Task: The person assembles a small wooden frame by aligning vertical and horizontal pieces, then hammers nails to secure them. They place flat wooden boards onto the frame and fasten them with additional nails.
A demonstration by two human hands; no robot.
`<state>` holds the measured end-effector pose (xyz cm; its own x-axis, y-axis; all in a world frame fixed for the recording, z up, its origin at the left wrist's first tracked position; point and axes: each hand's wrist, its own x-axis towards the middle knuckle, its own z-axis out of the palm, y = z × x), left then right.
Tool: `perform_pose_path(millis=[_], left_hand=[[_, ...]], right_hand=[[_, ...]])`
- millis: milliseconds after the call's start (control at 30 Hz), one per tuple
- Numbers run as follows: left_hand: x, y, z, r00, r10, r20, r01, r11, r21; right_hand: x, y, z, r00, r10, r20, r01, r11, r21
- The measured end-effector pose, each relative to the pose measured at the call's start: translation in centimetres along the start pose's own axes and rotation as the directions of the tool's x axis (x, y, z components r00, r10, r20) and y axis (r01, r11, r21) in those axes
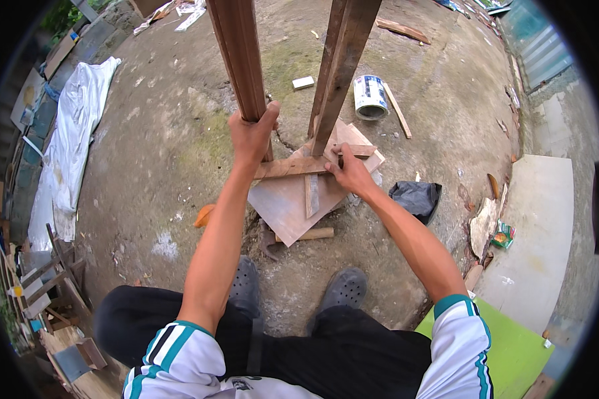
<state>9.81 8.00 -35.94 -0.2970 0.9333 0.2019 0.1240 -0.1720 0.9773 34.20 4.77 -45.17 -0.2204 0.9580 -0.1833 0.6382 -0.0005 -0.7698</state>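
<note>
A brown wooden frame stands in front of me, with a left post (236, 53), a right post (343, 60) and a low crosspiece (289, 167) between them. My left hand (253, 133) is closed around the left post, above the crosspiece. My right hand (353, 173) has its fingers bent at the crosspiece's right end, by the foot of the right post. Under the frame lies a thin wooden board (283, 206) with a short wood strip (311, 196) on it. A hammer's handle (316, 234) pokes out from the board's near edge.
A paint can (371, 100), a thin stick (398, 110) and a white block (303, 83) lie beyond the frame. A black container (416, 199) sits right of my hand. White sheeting (80, 126) covers the left side; pale (532, 233) and green (499, 346) panels lie right.
</note>
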Motion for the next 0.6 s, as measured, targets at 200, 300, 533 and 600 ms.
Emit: perform_pose_path(millis=[200, 300, 533, 600], left_hand=[[-2.5, -1.1, 0.8, 0.743, 0.605, -0.285, -0.524, 0.792, 0.313], [-5.2, -4.1, 0.9, 0.667, 0.740, -0.091, -0.657, 0.641, 0.397], [-6.0, -7.5, 2.5, 0.789, 0.368, 0.491, -0.567, 0.744, 0.354], [-6.0, -8.9, 2.3, 0.775, 0.210, 0.597, -0.560, 0.667, 0.492]], right_hand=[[-0.2, -0.2, 0.1, 1.000, -0.013, 0.006, 0.013, 0.999, 0.029], [0.0, 0.2, 0.1, 0.999, -0.043, -0.008, 0.043, 0.999, -0.008], [0.4, -1.6, 0.2, 0.997, 0.061, 0.042, -0.058, 0.997, -0.056], [0.2, 0.4, 0.5, 0.998, -0.054, -0.042, 0.052, 0.998, -0.038]])
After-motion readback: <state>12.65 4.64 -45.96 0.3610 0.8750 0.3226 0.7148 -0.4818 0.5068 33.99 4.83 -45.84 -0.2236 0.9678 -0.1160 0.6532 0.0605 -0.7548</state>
